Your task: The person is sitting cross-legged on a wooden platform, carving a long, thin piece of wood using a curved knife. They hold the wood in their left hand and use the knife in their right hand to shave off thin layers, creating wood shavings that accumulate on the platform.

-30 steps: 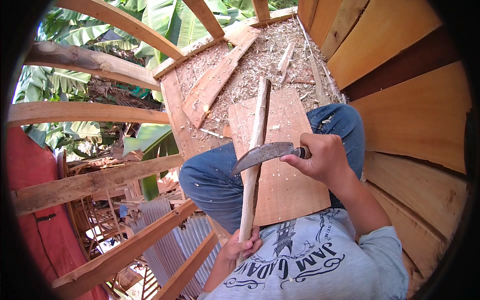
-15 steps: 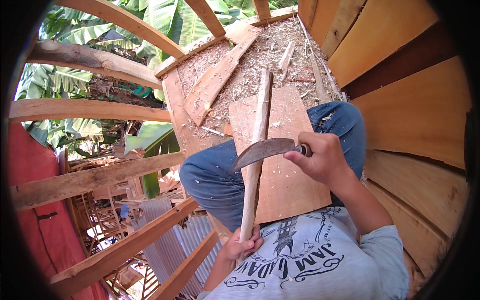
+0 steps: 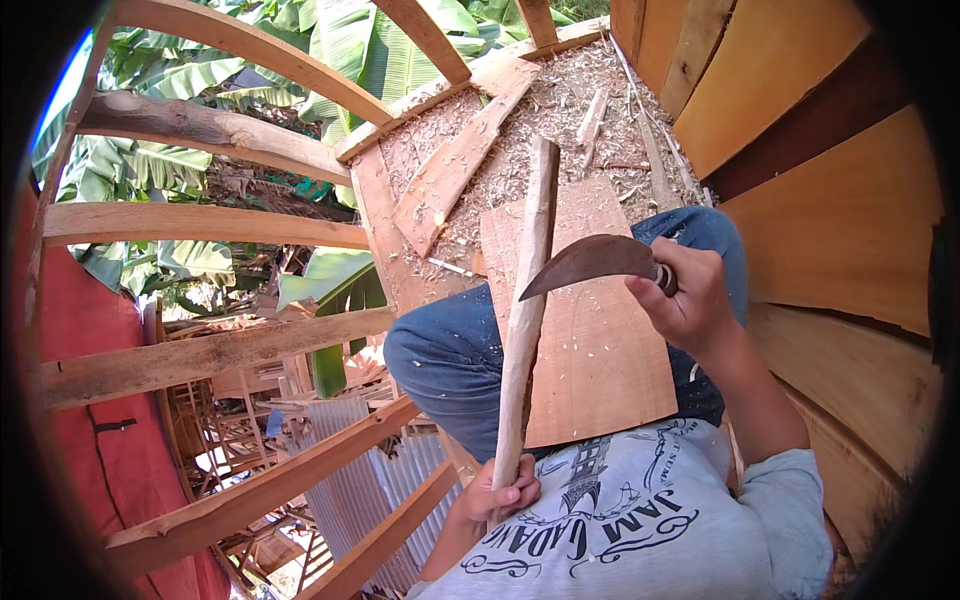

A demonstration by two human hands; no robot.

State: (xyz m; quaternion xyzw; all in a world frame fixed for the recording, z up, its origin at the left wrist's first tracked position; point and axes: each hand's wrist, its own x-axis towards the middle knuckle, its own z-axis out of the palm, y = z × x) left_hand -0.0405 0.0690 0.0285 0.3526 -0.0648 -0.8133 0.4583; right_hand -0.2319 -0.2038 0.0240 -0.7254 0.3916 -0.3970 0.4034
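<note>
Head view: stick runs 6-to-12 o'clock, left hand gripping its 6-o'clock end; right hand, at 3, clasps the knife.

Looks like a rough, open-sided woodworking spot tbh. Wood shavings strewn around, a loose board lying among them, plus a curved blade and a long stick. Plank wall on the right, gappy timber rails on the left, big green leaves and corrugated sheets beyond.
</note>
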